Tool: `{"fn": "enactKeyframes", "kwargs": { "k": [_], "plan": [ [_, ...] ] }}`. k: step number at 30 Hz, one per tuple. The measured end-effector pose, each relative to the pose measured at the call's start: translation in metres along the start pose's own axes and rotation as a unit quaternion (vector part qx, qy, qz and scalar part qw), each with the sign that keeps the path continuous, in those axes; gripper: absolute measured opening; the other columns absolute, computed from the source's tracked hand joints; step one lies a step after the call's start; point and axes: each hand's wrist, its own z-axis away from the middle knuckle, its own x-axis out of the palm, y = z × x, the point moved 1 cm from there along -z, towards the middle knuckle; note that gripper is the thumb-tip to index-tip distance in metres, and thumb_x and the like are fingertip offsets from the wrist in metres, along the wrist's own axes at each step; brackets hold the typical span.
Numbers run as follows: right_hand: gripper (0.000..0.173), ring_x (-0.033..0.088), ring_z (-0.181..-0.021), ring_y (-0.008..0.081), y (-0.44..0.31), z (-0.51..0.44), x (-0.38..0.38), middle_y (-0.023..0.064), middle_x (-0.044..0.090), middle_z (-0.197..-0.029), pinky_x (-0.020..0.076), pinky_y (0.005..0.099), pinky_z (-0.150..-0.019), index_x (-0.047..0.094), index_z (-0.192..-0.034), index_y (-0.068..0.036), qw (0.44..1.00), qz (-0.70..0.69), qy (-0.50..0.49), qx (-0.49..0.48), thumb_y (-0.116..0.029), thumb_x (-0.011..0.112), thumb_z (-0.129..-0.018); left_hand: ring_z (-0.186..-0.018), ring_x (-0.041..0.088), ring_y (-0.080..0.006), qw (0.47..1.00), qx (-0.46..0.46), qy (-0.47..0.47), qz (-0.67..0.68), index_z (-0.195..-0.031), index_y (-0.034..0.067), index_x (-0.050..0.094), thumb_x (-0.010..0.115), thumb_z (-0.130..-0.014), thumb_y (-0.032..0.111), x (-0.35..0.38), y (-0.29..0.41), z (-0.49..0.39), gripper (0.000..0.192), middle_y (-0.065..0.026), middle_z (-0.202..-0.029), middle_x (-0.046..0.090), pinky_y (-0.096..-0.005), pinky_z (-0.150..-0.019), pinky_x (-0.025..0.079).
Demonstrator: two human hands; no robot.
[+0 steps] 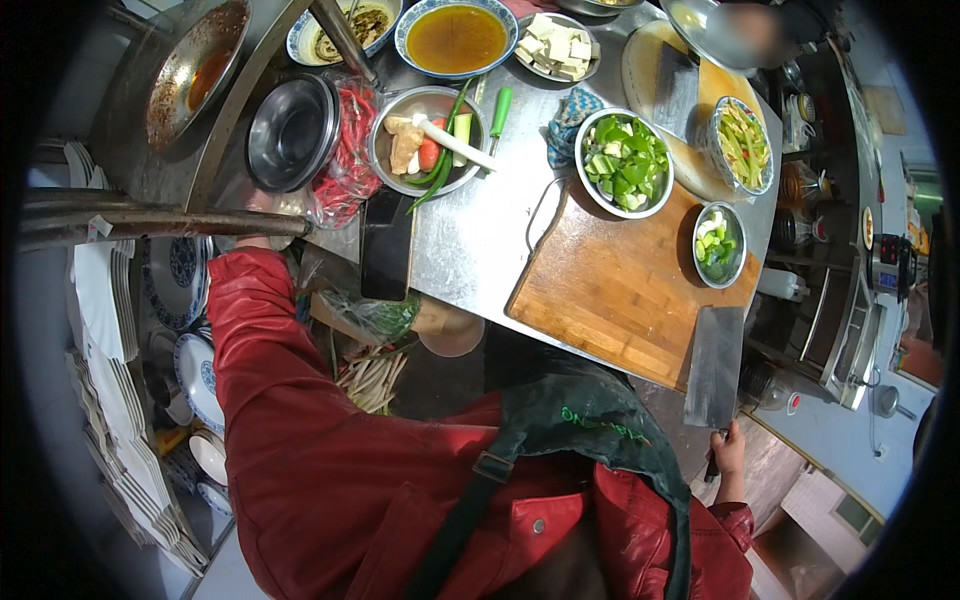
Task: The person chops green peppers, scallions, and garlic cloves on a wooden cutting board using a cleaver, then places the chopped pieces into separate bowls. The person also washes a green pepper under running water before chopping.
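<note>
My right hand grips the dark handle of a cleaver, whose broad blade overlaps the near right corner of a wooden cutting board. On that board stand a bowl of chopped green peppers and a smaller bowl of cut scallions. My left arm stretches out to the left. My left hand is mostly hidden behind a metal shelf bar, near a stack of metal bowls and a plastic bag of red chilies. Its fingers do not show, so I cannot tell if it holds anything.
A metal bowl of mixed vegetables, a black phone and a green-handled tool lie on the steel table. Farther back are a soup bowl, tofu and a second cleaver. The shelf bar crosses at left.
</note>
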Motion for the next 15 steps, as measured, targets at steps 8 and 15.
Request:
{"fn": "enactKeyframes", "kwargs": {
  "k": [8,15],
  "plan": [
    [0.016,0.050,-0.040,0.0139,-0.002,0.003,-0.001,0.0032,0.049,-0.062,0.0415,0.0283,-0.038,0.049,-0.090,-0.003,1.000,-0.003,0.005,0.004,0.001,0.051,-0.075,-0.083,0.061,-0.0289,0.998,-0.008,0.022,0.066,-0.109,0.010,0.057,0.063,-0.075,0.015,-0.001,-0.009,-0.008,0.034,-0.0092,-0.099,0.062,-0.0394,-0.074,0.049],
    [0.016,0.049,-0.040,0.0129,0.011,-0.005,-0.002,0.0025,0.047,-0.061,0.0411,0.0280,-0.037,0.048,-0.090,-0.004,1.000,0.000,-0.008,-0.017,0.001,0.052,-0.075,-0.083,0.060,-0.0285,0.915,-0.066,0.071,0.392,-0.111,0.010,0.056,0.064,-0.075,0.016,-0.022,-0.054,0.003,0.037,-0.0085,-0.100,0.062,-0.0395,-0.074,0.049]
  ]
}}
